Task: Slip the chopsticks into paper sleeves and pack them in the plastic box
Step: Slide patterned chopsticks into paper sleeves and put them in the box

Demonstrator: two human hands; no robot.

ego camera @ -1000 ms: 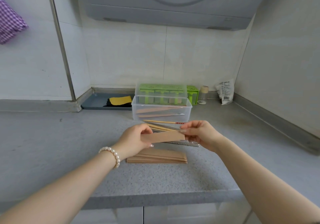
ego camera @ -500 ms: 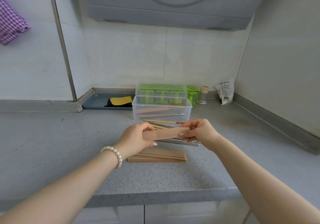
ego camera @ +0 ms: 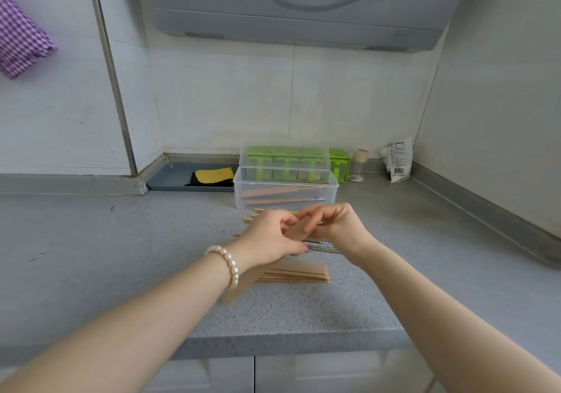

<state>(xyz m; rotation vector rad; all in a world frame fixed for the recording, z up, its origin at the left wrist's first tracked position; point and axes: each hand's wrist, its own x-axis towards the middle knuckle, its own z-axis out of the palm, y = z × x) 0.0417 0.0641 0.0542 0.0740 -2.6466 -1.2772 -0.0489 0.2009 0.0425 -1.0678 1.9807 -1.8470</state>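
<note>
My left hand [ego camera: 270, 240] grips a brown paper sleeve [ego camera: 296, 229] above the counter, and my right hand [ego camera: 337, 225] pinches its far end close beside the left. The sleeve is tilted, far end up, and mostly hidden by my fingers. Loose chopsticks [ego camera: 321, 245], metal and wooden, lie on the counter under my hands. A stack of paper sleeves [ego camera: 299, 273] lies nearer to me. The clear plastic box [ego camera: 285, 193] stands behind, open, with two sleeved pairs inside.
A green rack [ego camera: 340, 164] under the box's clear lid stands behind the box. A grey tray [ego camera: 170, 177] with a yellow and black cloth sits at the back left. A small jar [ego camera: 358, 164] and a packet [ego camera: 397, 158] stand at the back right. The counter's front edge [ego camera: 288, 341] is near.
The sleeve was held level between my hands; now my hands have come close together, the right hand has moved left, and the sleeve is tilted up.
</note>
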